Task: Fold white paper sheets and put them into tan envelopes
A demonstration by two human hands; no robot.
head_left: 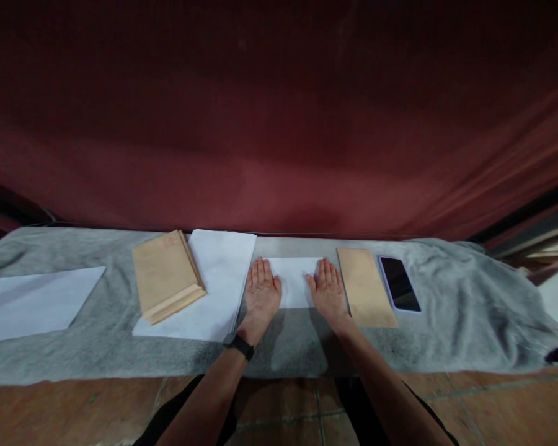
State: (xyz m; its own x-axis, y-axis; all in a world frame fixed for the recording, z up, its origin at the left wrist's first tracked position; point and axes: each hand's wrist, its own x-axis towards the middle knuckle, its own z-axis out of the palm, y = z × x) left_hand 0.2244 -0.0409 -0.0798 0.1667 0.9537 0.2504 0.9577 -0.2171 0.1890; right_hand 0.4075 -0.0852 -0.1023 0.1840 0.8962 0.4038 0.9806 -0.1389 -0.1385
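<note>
white paper sheet (292, 282), front and centre, flat on the grey-cloth-covered surface (469, 291), and both hands are right on it! it shows much shorter than the sheets in the white paper stack (223, 266) over to the left, so i'd call it folded down already, though the layers are too faint to count. flattening looks like the step in hand. what's done, then: one piece laid out, squared up fairly straight. what's left untouched: that white stack, the bundle of brown envelopes (167, 266) resting tilted across it, and another loose white sheet (37, 303) out at far left. a single brown envelope (367, 288) lies just right of the action, no paper showing in it, and beyond that sits a smartphone (400, 284) with a dark screen.

now look at the pose, nearly a mirror image! left hand (263, 290) palm down over the sheet's left end, fingers straight and close together, thumb out toward the middle. right hand (328, 288) does the same at the right end, just beside the lone envelope, thumb pointing inward too. neither one is pinching anything; both are laid out flat. forearms reach up from below, angling in toward each other, a black wristwatch (239, 345) on the left wrist.
</note>
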